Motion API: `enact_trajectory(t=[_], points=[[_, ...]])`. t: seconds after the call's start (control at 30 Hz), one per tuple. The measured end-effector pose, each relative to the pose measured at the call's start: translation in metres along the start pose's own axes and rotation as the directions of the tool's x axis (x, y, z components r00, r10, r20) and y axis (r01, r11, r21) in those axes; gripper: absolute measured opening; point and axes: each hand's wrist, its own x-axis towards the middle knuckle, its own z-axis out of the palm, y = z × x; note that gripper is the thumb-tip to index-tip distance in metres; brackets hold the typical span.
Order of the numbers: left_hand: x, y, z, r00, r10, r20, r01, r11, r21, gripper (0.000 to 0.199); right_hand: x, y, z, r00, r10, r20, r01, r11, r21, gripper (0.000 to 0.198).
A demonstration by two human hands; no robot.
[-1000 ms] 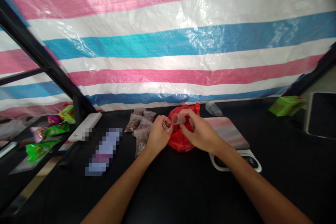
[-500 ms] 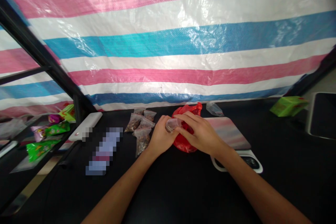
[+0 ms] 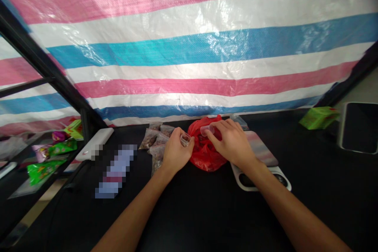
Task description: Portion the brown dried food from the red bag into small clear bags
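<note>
My left hand (image 3: 177, 150) is closed on what looks like a small clear zip bag (image 3: 185, 139), its mouth spread open toward me; most of the bag is hidden by the fingers. A small clear plastic cup (image 3: 207, 130) is pinched in my right hand (image 3: 232, 138), above a red plastic bag (image 3: 208, 158). The red bag stands open between my hands, with dark contents that I cannot make out. Just left of my left hand lie several filled zip bags (image 3: 149, 138) with brown pieces inside.
Right of the red bag is a white kitchen scale (image 3: 240, 177) with a shiny plate (image 3: 262, 149). Clear bags (image 3: 239, 121) lie behind it. A green box (image 3: 319, 118) and a dark-screened device (image 3: 360, 128) stand far right. At left are a white power strip (image 3: 96, 143) and snack packets (image 3: 45, 170).
My right hand has drawn the cup out of the zip bag's mouth and moved it right, over the red bag. My left hand has shifted slightly left, still gripping the zip bag.
</note>
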Motion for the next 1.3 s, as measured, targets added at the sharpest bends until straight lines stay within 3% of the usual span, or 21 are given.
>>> enact_trajectory(t=[0.13,0.33,0.5,0.6,0.7,0.87,1.1,1.2,1.3], points=[[-0.003,0.003,-0.001,0.996,-0.067,0.058,0.063,0.996,0.064,0.023,-0.003,0.003,0.004,0.995,-0.06,0.079,0.063,0.997,-0.036,0.025],[-0.002,0.002,0.004,0.983,-0.103,0.152,0.118,0.988,-0.095,0.027,-0.008,0.007,0.011,0.971,-0.096,0.219,0.098,0.995,0.003,0.032],[-0.002,0.006,-0.001,0.998,0.058,-0.009,-0.059,0.998,-0.023,0.027,-0.006,0.007,0.01,0.984,-0.109,0.143,0.103,0.993,0.05,0.034],[-0.003,0.008,-0.002,0.984,0.129,-0.123,-0.13,0.992,0.005,0.025,-0.003,-0.002,-0.001,0.986,-0.162,0.048,0.147,0.962,0.231,0.024],[-0.005,0.006,0.001,0.975,0.147,-0.165,-0.157,0.986,-0.048,0.029,-0.003,-0.016,-0.01,0.964,-0.265,0.035,0.229,0.885,0.405,0.026],[-0.009,-0.001,0.007,0.975,0.219,-0.047,-0.224,0.952,-0.209,0.049,-0.007,-0.025,-0.007,0.932,-0.361,0.044,0.316,0.862,0.396,0.019],[-0.018,0.005,0.008,0.959,0.268,0.091,-0.233,0.929,-0.286,0.051,-0.007,-0.023,-0.007,0.933,-0.36,-0.013,0.321,0.814,0.484,0.019],[-0.019,0.009,0.006,0.95,0.28,0.136,-0.242,0.94,-0.242,0.06,-0.007,-0.022,-0.01,0.951,-0.304,-0.049,0.279,0.782,0.558,0.016],[-0.017,0.01,0.004,0.934,0.314,0.172,-0.289,0.944,-0.159,0.071,-0.004,-0.015,-0.014,0.979,-0.17,-0.109,0.199,0.712,0.674,0.007]])
